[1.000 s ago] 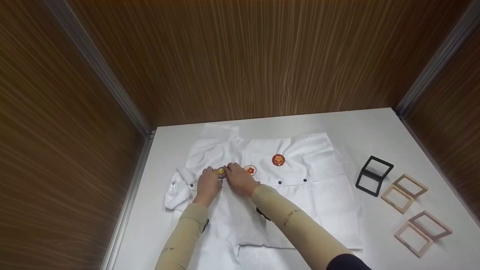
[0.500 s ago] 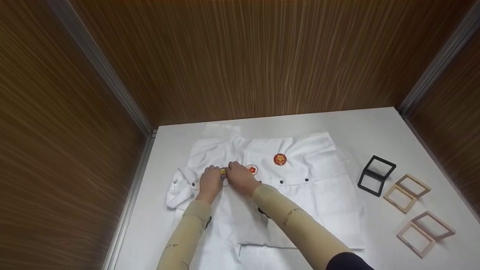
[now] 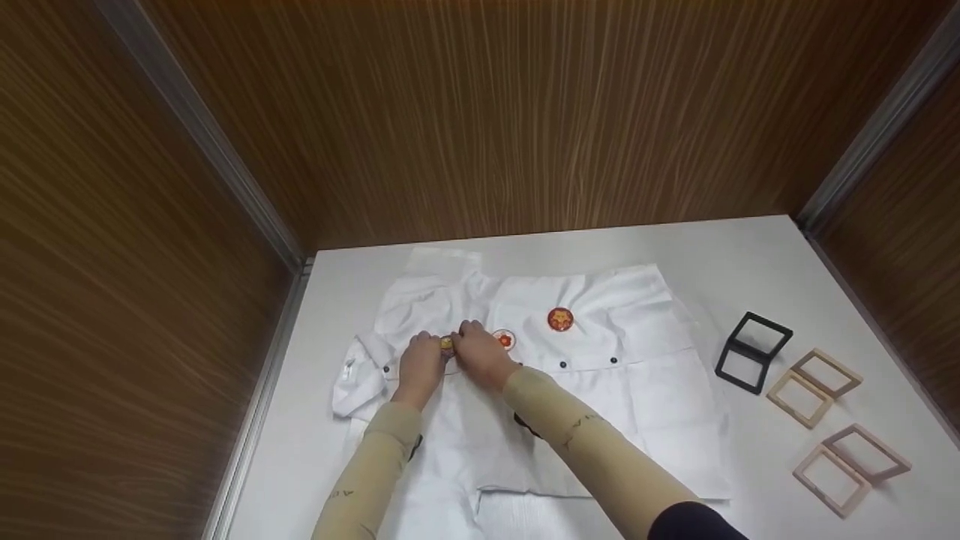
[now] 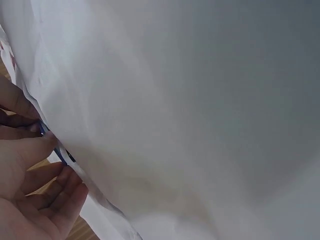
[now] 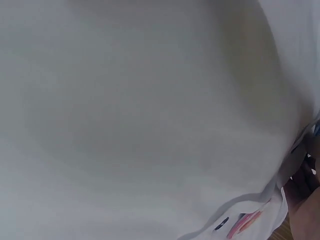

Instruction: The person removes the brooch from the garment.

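Note:
A white short-sleeved shirt (image 3: 660,427) lies spread on the table, with dark buttons along its front edge. On its left part, both hands meet at a round pin badge (image 3: 447,344) with a yellow and purple design. My left hand (image 3: 421,366) pinches the badge from the left, while my right hand (image 3: 481,355) grips it from the right. In the left wrist view, the badge's blue edge (image 4: 59,154) shows between the fingers, beside the shirt's edge. The badge's back is hidden. Just right of the hands sits a white badge with a red flower (image 3: 505,340).
A red badge (image 3: 560,319) with a yellow figure is farther right on the shirt. Along the table's right side stand a black folding frame (image 3: 742,350), a gold one (image 3: 802,397) and a pink one (image 3: 832,480), all opened. Wood-grain panels (image 3: 480,120) enclose the table.
The head view has shifted slightly. Less of the badge's face shows between the hands than one second ago. Both hands stay in nearly the same place.

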{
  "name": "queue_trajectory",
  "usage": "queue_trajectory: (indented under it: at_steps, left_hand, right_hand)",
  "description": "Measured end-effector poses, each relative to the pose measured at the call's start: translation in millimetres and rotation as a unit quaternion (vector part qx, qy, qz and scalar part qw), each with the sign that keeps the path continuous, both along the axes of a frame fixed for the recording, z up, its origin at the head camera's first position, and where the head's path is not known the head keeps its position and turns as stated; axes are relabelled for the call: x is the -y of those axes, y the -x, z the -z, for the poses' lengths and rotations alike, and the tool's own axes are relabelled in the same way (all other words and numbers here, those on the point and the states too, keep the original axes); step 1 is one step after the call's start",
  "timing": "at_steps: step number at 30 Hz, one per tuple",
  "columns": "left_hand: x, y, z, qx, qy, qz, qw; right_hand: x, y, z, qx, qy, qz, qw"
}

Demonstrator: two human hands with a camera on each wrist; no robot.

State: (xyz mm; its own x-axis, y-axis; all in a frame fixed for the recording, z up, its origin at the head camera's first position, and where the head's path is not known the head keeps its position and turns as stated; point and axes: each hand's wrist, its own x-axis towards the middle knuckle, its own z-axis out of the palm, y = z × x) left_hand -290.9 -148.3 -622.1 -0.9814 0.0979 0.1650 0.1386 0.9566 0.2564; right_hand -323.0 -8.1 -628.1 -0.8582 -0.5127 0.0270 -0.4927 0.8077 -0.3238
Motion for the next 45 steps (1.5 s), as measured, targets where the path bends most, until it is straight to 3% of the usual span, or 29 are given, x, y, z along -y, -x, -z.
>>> queue_trajectory:
  at_steps: [9,16,24,35,45]
  left_hand:
    - [2.7,-1.5,-3.6,0.005,-0.009,0.006,0.9999]
    - [3.5,1.2,-5.1,-0.009,0.002,0.01,0.9999]
    - [1.3,2.9,-8.5,-0.012,0.021,0.012,0.9996]
    - [4.9,3.5,-11.7,-0.031,0.035,0.021,0.9987]
    - [10.4,5.1,-15.2,-0.056,0.015,0.034,0.9978]
  right_hand:
    - [1.0,-2.9,0.0,-0.082,0.019,-0.01,0.9964]
    - [2.4,-0.2,0.2,-0.068,0.023,0.006,0.9974]
    - [-0.9,1.5,-6.1,-0.088,0.013,0.003,0.996]
    - [-3.5,-1.1,-10.3,-0.101,0.062,0.004,0.993]
    - [-6.2,1.4,-18.7,-0.072,0.099,-0.004,0.9925]
